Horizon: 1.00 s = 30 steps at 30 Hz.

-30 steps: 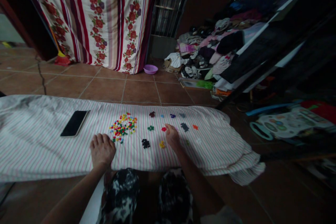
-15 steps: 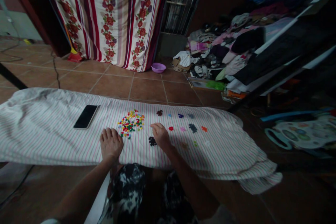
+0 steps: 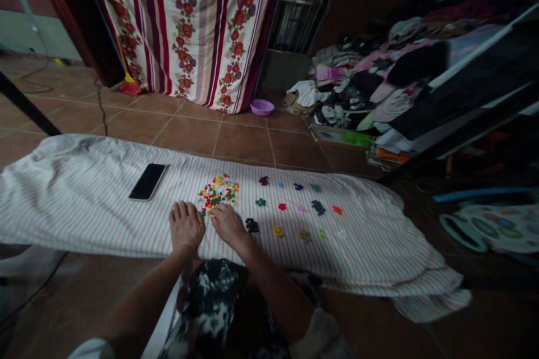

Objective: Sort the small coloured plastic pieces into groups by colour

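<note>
My left hand (image 3: 186, 225) lies flat on the striped cloth (image 3: 105, 219), fingers stretched out, just left of a mixed pile of small colourful beads (image 3: 219, 195). At that pile's lower edge, my right hand (image 3: 228, 223) has its fingers bent and drawn together; whatever is between the fingertips is too small to make out. Right of the pile lie small heaps sorted by colour, among them black beads (image 3: 251, 225), green beads (image 3: 261, 202), yellow beads (image 3: 278, 230), red beads (image 3: 282, 207), dark grey beads (image 3: 318, 207) and orange beads (image 3: 337, 210).
A smartphone (image 3: 148, 182) lies on the cloth at the left. Beyond, on the tiled floor, are a purple basin (image 3: 261, 107), a floral curtain (image 3: 202, 28) and a large heap of clothes (image 3: 370, 78). Dark bars slant at both sides.
My right hand has moved left from beside the green heap to the mixed pile, uncovering the green and yellow heaps. The left hand stays put. The view has shifted slightly.
</note>
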Each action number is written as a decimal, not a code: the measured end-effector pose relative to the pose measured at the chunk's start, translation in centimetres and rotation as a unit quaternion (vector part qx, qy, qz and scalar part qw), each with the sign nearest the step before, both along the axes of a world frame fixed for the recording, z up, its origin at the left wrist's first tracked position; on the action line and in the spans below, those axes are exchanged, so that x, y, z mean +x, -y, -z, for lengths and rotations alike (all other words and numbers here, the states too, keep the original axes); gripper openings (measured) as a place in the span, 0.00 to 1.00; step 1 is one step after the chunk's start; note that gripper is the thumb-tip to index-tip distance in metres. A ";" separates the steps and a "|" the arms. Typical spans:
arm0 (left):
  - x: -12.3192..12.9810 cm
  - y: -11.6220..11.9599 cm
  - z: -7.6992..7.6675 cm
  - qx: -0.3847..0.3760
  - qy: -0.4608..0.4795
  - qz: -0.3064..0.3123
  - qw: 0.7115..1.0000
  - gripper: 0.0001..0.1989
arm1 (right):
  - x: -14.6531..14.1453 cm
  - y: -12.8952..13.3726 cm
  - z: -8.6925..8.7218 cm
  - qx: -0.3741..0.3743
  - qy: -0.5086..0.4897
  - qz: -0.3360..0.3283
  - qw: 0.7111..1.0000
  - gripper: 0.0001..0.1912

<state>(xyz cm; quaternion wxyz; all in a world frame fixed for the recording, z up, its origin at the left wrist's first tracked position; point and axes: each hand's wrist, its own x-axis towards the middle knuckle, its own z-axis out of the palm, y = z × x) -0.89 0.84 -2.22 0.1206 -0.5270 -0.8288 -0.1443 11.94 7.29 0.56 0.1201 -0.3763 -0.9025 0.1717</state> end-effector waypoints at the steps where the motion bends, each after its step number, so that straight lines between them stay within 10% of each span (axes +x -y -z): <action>1: 0.0 0.0 0.0 0.001 0.001 0.001 1.000 0.23 | -0.2 0.0 -0.1 0.000 0.009 0.005 1.000 0.12; 16: 0.3 0.1 -0.6 -0.006 -0.014 -0.001 1.000 0.21 | -2.1 0.0 -1.2 0.009 0.047 0.049 0.998 0.10; 30: 0.4 0.2 -0.9 -0.006 -0.043 -0.005 0.999 0.19 | 0.5 -0.3 -0.3 -0.043 -0.135 0.143 0.980 0.07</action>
